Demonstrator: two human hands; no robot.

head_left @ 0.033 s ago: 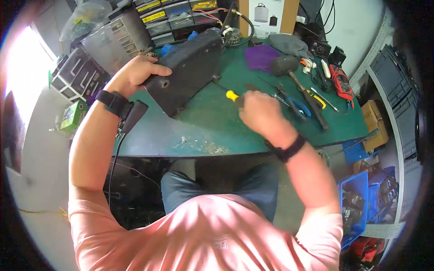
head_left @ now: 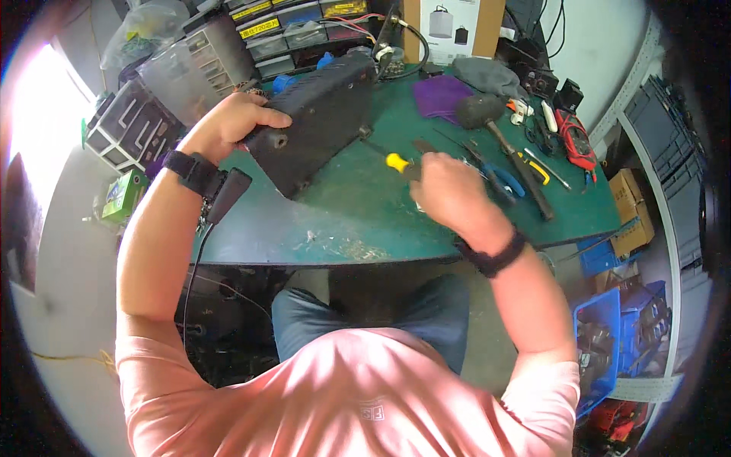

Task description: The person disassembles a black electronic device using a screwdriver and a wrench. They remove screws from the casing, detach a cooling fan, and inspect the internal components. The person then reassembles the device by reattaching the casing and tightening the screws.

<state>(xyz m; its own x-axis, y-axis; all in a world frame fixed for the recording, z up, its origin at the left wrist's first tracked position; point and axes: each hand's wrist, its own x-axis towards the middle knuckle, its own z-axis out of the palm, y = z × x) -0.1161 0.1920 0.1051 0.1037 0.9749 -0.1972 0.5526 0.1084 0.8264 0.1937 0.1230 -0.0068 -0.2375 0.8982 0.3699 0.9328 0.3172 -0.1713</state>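
A black metal box (head_left: 316,145) is tilted up on the green workbench, with round feet on the side facing me. My left hand (head_left: 234,123) grips its upper left end, the thumb lying over the near side and the other fingers hidden behind. My right hand (head_left: 453,186) is closed round a screwdriver (head_left: 397,161) with a yellow and black handle. The thin shaft points up and left to the small round foot (head_left: 365,132) at the box's right edge. Whether the tip touches it I cannot tell.
Right of my right hand lie blue-handled pliers (head_left: 504,181), a rubber mallet (head_left: 487,114) and a red multimeter (head_left: 576,141). A purple cloth (head_left: 442,97) lies farther back. Drawer cabinets (head_left: 285,34) and a cardboard box (head_left: 453,30) line the back; blue bins (head_left: 598,350) stand lower right.
My right hand and the screwdriver have shifted slightly right. The box and my left hand have barely moved.
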